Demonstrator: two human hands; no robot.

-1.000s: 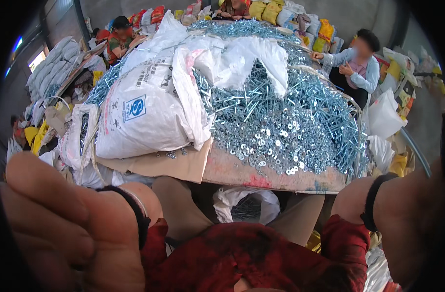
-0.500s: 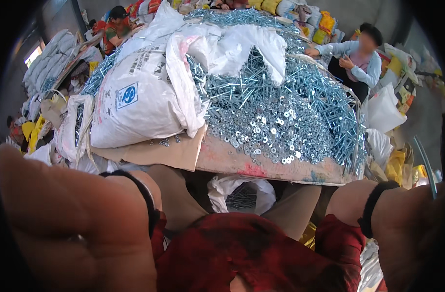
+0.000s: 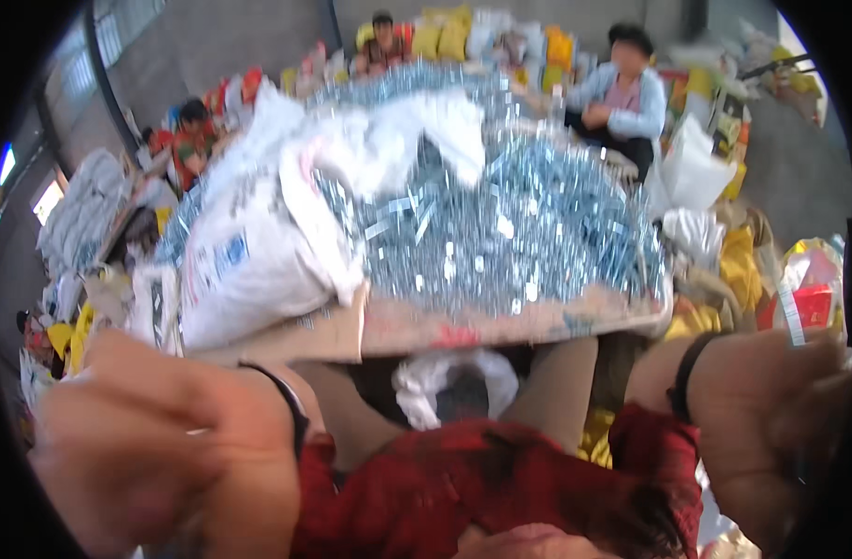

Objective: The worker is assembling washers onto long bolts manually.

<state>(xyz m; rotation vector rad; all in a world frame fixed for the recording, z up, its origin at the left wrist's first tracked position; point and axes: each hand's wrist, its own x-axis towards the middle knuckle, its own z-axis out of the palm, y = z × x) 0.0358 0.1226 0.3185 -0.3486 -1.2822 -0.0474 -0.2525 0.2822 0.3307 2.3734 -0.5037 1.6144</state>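
Both hands are raised close to the camera and blurred. The left hand [image 3: 165, 456] looks curled, but whether it holds anything cannot be told; the right hand [image 3: 780, 419] sits at the picture's right rim, its fingers cut off, so its grip cannot be told either. Each wrist wears a dark band, and red sleeves run down to the lower edge. Beyond the hands, well apart from them, a board [image 3: 500, 321] carries a big heap of small bright metal screws [image 3: 500, 233], spread from its near edge to its far edge. Such pieces are hard, sharp-tipped and slippery; singly they are light, in bulk heavy, and probably best scooped in small loose handfuls rather than squeezed. At the board's left edge lies a full white sack [image 3: 249, 270], soft-sided and likely heavy, best taken by its gathered mouth. A white bag [image 3: 454, 387] hangs under the near edge. Other people [image 3: 622, 98] sit past the far edge among coloured bags.
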